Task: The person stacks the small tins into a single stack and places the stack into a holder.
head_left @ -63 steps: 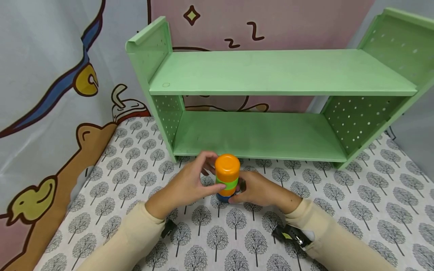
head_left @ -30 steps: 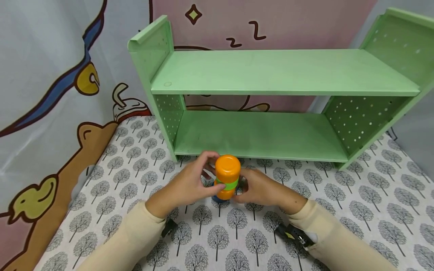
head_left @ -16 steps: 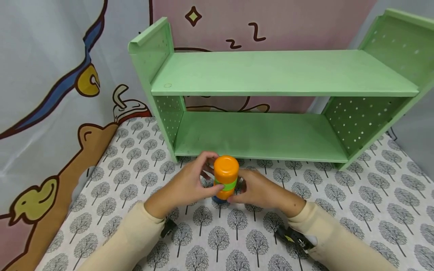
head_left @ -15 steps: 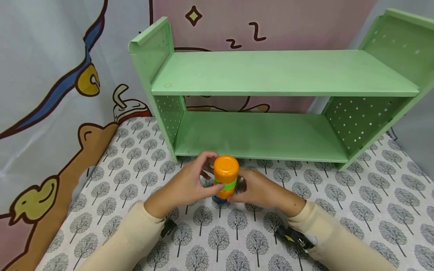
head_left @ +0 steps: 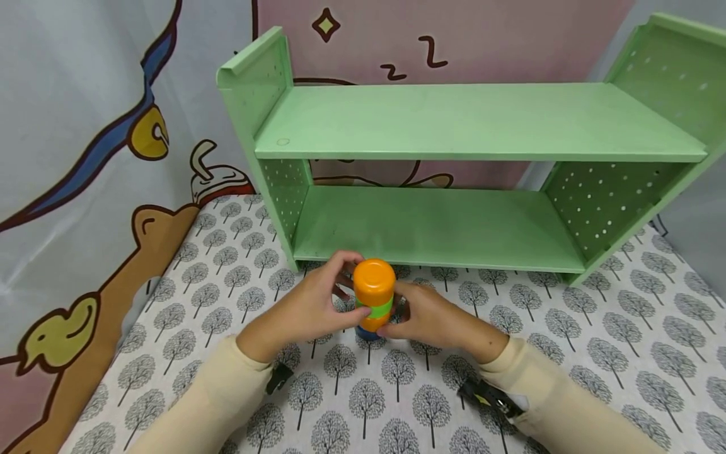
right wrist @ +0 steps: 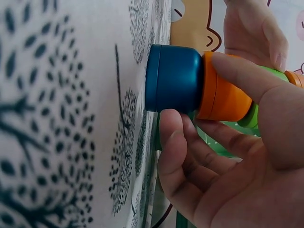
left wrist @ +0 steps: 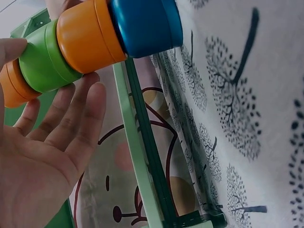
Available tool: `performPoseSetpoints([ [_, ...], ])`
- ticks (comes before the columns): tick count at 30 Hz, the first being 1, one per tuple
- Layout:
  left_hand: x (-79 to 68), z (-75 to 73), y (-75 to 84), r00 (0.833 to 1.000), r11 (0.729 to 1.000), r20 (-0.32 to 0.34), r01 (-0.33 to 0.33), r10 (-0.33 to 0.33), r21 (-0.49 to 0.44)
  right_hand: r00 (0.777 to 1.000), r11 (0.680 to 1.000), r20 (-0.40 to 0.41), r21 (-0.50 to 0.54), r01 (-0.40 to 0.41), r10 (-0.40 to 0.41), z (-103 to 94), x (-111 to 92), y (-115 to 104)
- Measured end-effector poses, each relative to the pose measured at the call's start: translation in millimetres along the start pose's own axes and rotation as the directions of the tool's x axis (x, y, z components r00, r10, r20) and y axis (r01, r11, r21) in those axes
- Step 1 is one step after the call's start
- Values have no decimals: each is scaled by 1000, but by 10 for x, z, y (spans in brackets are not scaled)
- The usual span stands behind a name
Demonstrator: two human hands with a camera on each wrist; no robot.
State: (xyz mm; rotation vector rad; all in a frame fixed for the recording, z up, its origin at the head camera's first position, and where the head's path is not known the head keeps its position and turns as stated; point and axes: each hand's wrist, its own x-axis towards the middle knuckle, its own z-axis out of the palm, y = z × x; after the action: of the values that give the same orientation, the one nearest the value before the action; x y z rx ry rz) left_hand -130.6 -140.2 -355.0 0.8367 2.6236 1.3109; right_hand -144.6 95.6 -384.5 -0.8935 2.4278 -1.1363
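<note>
Small round jars form a stack between both hands. An orange jar [head_left: 374, 279] is on top, then a green jar [head_left: 380, 309], a second orange jar [right wrist: 228, 97] and a blue jar [right wrist: 175, 78] at the bottom, standing on the tablecloth. My left hand [head_left: 317, 302] pinches the green jar, thumb at the near side, fingers behind. Lower down, my right hand [head_left: 428, 318] grips the second orange jar between thumb and fingers; some of its fingertips reach beside the blue jar. In the left wrist view the blue jar [left wrist: 145, 26] meets the orange jar slightly out of line.
Right behind the hands stands a green two-tier shelf [head_left: 476, 120] with perforated side panels. The tablecloth [head_left: 363, 403] has a tree print. Cartoon-printed curtains [head_left: 74, 126] hang to the left and behind. A black strapped device [head_left: 490, 397] sits at the right wrist.
The blue jar shifted left beneath the others first. Both hands have since carried the upper jars a little to the left, over the blue one.
</note>
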Motion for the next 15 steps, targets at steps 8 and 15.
performPoseSetpoints([
  [8,-3,-6,-7,1000,1000,0,-7,7,1,1000,1000,21,-12,-9,9,15,13,22],
  [15,0,-6,-8,1000,1000,0,-11,11,0,998,1000,68,-20,13,-12,15,40,93],
])
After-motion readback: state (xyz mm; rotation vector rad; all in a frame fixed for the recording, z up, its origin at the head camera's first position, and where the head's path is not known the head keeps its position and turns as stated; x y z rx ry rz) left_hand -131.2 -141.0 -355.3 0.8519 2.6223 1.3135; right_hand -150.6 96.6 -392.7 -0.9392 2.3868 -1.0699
